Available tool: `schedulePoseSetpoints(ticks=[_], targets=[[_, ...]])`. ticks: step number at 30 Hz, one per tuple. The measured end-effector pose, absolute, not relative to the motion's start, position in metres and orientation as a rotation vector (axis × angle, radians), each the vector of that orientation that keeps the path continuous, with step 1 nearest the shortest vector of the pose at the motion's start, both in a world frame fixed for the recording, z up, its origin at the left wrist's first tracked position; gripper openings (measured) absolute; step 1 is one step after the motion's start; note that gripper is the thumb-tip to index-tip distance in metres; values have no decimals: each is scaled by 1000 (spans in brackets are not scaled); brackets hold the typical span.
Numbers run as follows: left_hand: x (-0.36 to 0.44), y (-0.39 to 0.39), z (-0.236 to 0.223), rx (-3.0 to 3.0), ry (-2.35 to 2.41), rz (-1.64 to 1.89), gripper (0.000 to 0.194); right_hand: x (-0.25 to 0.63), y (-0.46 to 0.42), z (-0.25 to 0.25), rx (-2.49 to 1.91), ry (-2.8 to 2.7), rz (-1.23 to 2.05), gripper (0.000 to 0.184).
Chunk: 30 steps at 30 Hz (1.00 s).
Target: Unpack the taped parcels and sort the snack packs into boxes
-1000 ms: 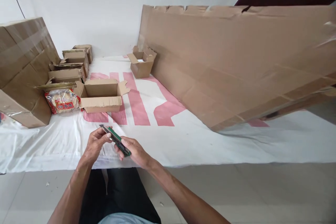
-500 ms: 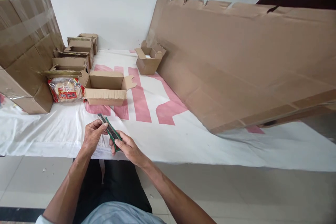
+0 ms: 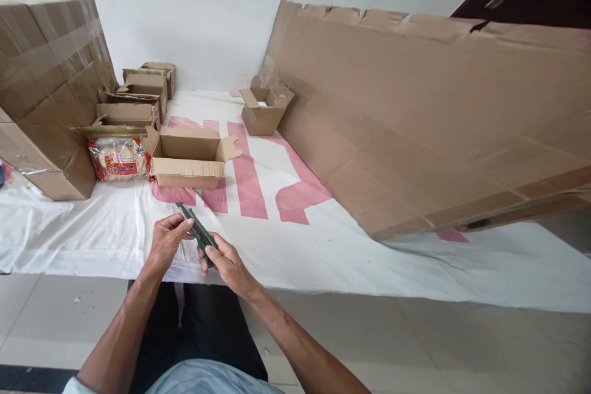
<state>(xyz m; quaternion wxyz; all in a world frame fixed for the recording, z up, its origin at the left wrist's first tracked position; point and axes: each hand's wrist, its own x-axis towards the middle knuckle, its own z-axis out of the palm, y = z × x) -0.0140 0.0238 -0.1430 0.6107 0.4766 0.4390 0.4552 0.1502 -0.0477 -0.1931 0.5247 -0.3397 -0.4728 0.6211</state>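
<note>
Over the near edge of the cloth-covered table (image 3: 332, 265) I hold a green and black utility knife (image 3: 199, 233), its blade end pointing away to the upper left. My right hand (image 3: 228, 263) is wrapped round the lower part of the handle. With thumb and fingers, my left hand (image 3: 168, 239) pinches the knife near its blade end. Just beyond the hands stands an open cardboard box (image 3: 189, 172) with its flaps up. To the left of that box leans a clear and red packet of round, pale food (image 3: 120, 160).
Several small open boxes (image 3: 143, 86) line the left side, against a large taped carton stack (image 3: 50, 80). Another small open box (image 3: 263, 117) stands farther back, beside a huge cardboard sheet (image 3: 415, 123) slanting across the right. The white cloth bears pink printed shapes (image 3: 247, 184).
The view has shifted, so the boxes sit farther right in the picture. Both hands keep the same grip on the knife.
</note>
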Motion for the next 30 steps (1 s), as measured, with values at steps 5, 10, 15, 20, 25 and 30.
schedulePoseSetpoints(ticks=[5, 10, 15, 20, 25, 30], targets=[[-13, 23, -142, 1112, 1021, 1046, 41, 150, -48, -193, -837, -1124, 1474, 48], [-11, 22, -143, 1123, 1017, 1042, 41, 149, -49, -194, -854, -1108, 1448, 51], [-11, 21, -144, 1134, 1017, 1043, 42, 148, -49, -196, -868, -1102, 1434, 53], [-13, 23, -141, 1137, 1005, 1040, 44, 148, -50, -194, -799, -1018, 1536, 51], [-16, 26, -141, 1097, 954, 1038, 48, 145, -53, -191, -694, -893, 1642, 51], [-15, 27, -143, 1070, 941, 1058, 51, 141, -54, -187, -704, -931, 1627, 52]])
